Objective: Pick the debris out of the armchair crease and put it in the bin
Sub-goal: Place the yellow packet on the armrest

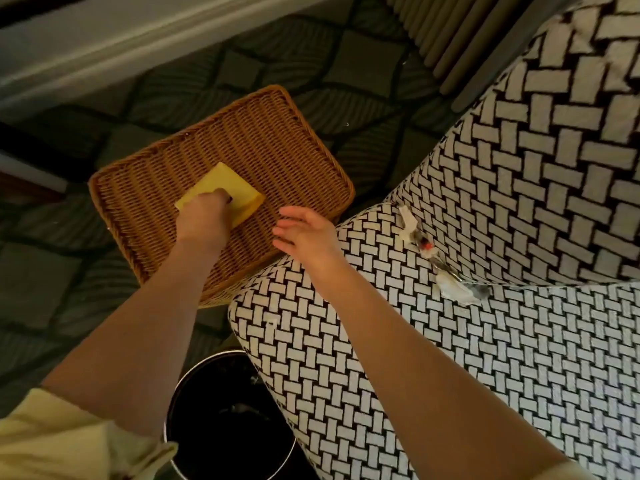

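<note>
Black-and-white woven fabric covers the armchair [502, 341]. Just left of the armchair sits a brown wicker basket [277, 140], and tucked against the armchair's near left corner stands the dark round bin [225, 427]. My left hand [202, 220] is over the wicker, left of the armchair, fingers curled round a yellow sponge [239, 192]. My right hand [306, 235] hovers at the armchair's left edge, fingers straight and slightly apart, holding nothing. The debris [450, 289], pale scraps, lies in the armchair's crease.

Armchair seat [450, 358] overhangs bin [207, 393] mouth; crease [536, 284] open above
</note>
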